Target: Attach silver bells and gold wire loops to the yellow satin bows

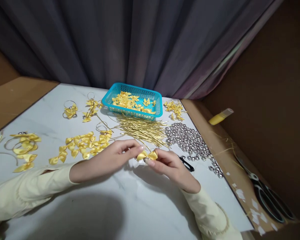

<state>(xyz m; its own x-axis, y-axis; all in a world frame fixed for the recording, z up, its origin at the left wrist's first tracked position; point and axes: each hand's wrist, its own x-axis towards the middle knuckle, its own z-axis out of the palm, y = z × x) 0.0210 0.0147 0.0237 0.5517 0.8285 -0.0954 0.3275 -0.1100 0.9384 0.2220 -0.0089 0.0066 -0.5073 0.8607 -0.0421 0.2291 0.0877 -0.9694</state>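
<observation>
A yellow satin bow (150,155) is held above the white table in front of me. My right hand (171,168) pinches its right side between thumb and fingers. My left hand (115,156) is closed at the bow's left edge, thumb and fingertips together against it. A thin gold strand sticks up behind the bow, and something small and shiny shows at its middle, partly hidden by my right thumb. Just beyond my hands lies a heap of gold twist ties (142,130). Loose yellow bows (86,143) are spread left of them.
A blue basket (107,100) of yellow bows stands at the back. Silver beads (187,138) lie to the right, near a black clip (187,164). Bows with gold loops (26,145) rest at left. Scissors (262,190), paper scraps and a yellow tube (218,117) are beyond the right edge.
</observation>
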